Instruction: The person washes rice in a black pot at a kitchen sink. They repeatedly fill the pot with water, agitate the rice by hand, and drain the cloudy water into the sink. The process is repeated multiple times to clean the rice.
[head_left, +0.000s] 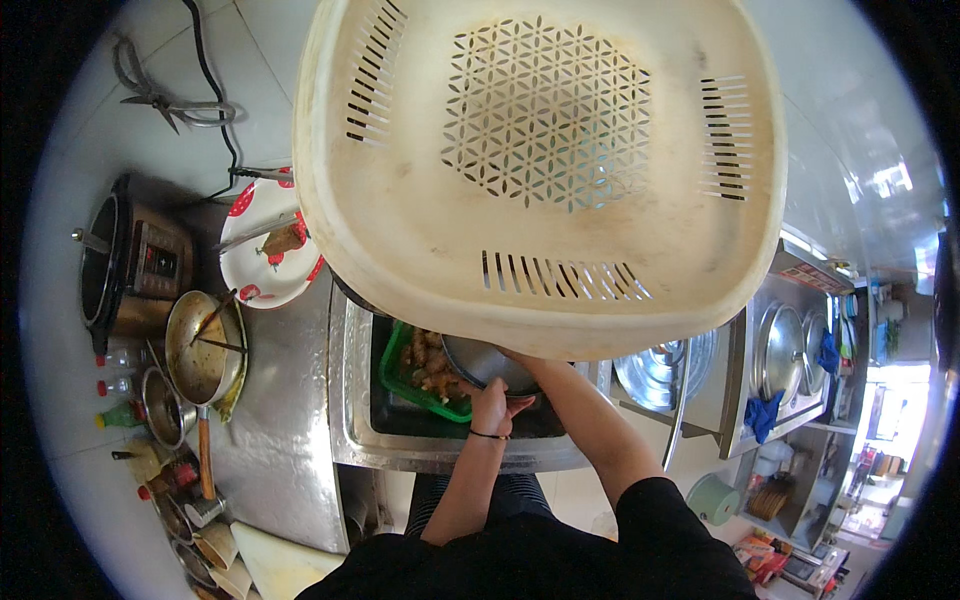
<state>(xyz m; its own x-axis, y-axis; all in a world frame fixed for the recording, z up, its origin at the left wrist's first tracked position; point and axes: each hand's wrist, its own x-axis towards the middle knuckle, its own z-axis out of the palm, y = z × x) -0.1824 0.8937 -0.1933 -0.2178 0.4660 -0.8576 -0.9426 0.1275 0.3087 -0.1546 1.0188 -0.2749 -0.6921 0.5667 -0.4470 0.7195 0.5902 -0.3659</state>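
My left hand (491, 406) grips the near side of a dark grey round bowl (480, 358) over the sink (480, 446). The thumb lies at the rim and the fingers are spread underneath. My right forearm (577, 409) reaches toward the bowl's right side, but the right hand is mostly hidden behind a large cream plastic strainer basket (420, 225). That basket fills the upper middle, close to the camera, and covers part of the bowl and sink. Left of the bowl, a green plastic basket (394, 371) in the sink holds brown, knobby food pieces (427, 367).
Left on the steel counter (285, 405) are a spotted plate (259, 270), a wooden-handled pan (202, 367), an electric pressure cooker (161, 262) and a cutting board (281, 562). Scissors (176, 105) lie above them. A stove with a lidded pot (780, 349) stands at right.
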